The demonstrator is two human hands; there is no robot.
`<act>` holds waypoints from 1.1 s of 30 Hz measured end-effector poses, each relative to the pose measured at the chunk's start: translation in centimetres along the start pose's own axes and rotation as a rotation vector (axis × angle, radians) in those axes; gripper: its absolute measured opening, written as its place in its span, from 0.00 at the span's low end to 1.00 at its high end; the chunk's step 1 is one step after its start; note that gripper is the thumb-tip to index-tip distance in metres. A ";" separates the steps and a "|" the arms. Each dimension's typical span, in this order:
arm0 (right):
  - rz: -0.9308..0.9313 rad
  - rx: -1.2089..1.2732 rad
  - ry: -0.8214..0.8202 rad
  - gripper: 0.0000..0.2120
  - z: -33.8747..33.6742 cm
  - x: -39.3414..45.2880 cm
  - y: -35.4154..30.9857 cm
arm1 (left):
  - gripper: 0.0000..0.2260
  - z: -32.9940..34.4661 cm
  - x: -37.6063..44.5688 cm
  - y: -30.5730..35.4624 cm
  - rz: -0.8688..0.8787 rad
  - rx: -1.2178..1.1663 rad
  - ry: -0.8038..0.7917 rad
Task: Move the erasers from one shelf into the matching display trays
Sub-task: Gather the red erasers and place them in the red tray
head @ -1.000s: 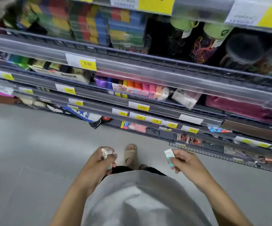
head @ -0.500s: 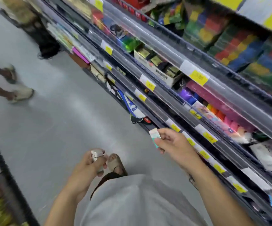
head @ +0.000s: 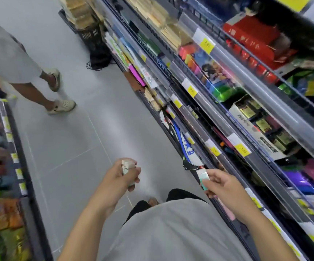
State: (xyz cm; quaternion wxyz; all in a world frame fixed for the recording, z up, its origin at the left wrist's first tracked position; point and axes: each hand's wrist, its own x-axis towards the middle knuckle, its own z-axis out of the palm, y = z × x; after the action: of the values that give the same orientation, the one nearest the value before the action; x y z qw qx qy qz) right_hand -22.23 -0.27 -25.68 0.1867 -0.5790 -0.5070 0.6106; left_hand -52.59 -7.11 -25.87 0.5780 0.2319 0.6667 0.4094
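Along the left edge runs a low dark shelf (head: pixel 23 166) packed with bright snack bags in yellow, green and red, with small yellow price tags on its front. Just right of it, a second person stands on the pale grey tiled floor (head: pixel 73 132), seen only as bare legs in grey shorts and cream perforated clogs (head: pixel 63 107).

Lower and nearer the middle, the left hand (head: pixel 117 182) is held out over the floor, its fingers and thumb curled around a small stack of white paper-sleeved erasers (head: pixel 127 167); how many are in the stack cannot be told through the blur. Below the hands lies the wearer's grey shirt (head: pixel 173 230).

To the right, the right hand (head: pixel 221 187) pinches a single white eraser with a teal-green sleeve (head: pixel 202 178) between thumb and fingers, held just in front of the lower shelves and touching none of them.

The right side is filled by a long dark metal shelving unit (head: pixel 227 129) with clear plastic fronts and yellow price labels (head: pixel 242 148). It holds red boxes on the upper tier, coloured blocks, a white cardboard display box of small gold-and-black items (head: pixel 255 127), and a blue-and-white racket bag (head: pixel 188 147) on a low tier.
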 end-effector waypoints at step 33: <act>-0.180 0.396 0.228 0.09 5.9 31.1 -27.8 | 0.13 -8.6 34.3 31.7 0.170 0.174 -0.323</act>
State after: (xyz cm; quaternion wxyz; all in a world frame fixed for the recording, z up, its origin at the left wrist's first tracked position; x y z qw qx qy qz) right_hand -45.59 34.28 -19.67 0.4063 -0.5487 -0.4028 0.6096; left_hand -73.75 35.00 -20.05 0.6187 0.3991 0.5761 0.3549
